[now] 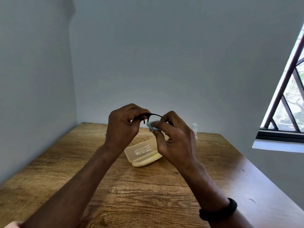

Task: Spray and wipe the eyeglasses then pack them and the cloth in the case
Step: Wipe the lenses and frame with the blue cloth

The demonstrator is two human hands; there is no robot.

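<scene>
Head view: one pair of black eyeglasses point(153, 115) was held above the worktop point(148, 186), long axis running left to right. The left hand point(123, 124) gripped one end with curled fingers. The right hand point(174, 137) pinched one blue cloth point(150, 127) against the frame's right side. One cream case point(142, 153) lay below; one spray bottle point(195, 127) stood behind.

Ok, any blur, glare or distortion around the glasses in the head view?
Head view: daylight from the window at right, no glare on the eyeglasses; picture edges bend, left edge smeared; cloth fairly sharp; spray bottle faint against the wall.
</scene>
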